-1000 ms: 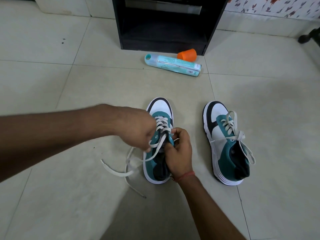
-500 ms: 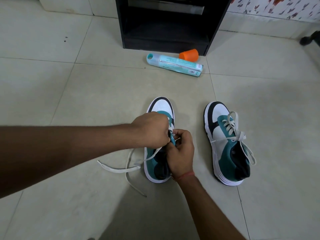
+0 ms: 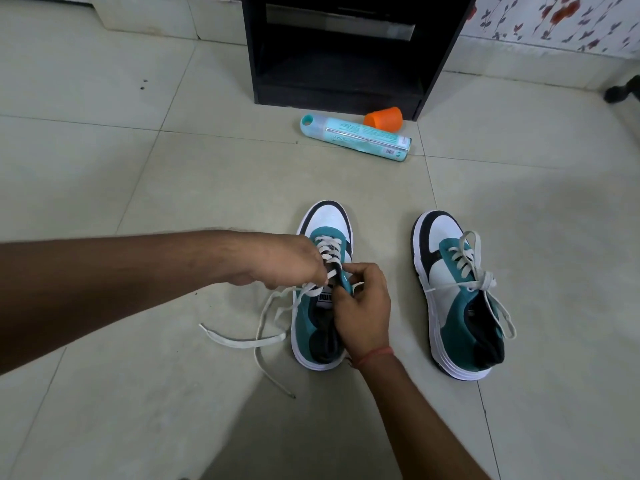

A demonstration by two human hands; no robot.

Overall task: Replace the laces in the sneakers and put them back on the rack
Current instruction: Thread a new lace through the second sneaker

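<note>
Two teal, white and black sneakers stand on the tiled floor, toes away from me. My left hand pinches the white lace at the upper eyelets of the left sneaker. Both loose lace ends trail over the floor to that sneaker's left. My right hand grips the left sneaker's right collar edge and tongue. The right sneaker sits apart to the right, its lace threaded and tied in a bow. The black rack stands at the back, its lower shelf bare.
A teal spray can lies on its side in front of the rack, with an orange cap beside it. A dark furniture foot shows at the right edge. A floral wall runs behind on the right.
My left hand moved over the left sneaker's laces, then drew back slightly left, uncovering them. The loose lace ends shifted on the floor. My right hand stayed on the collar.
</note>
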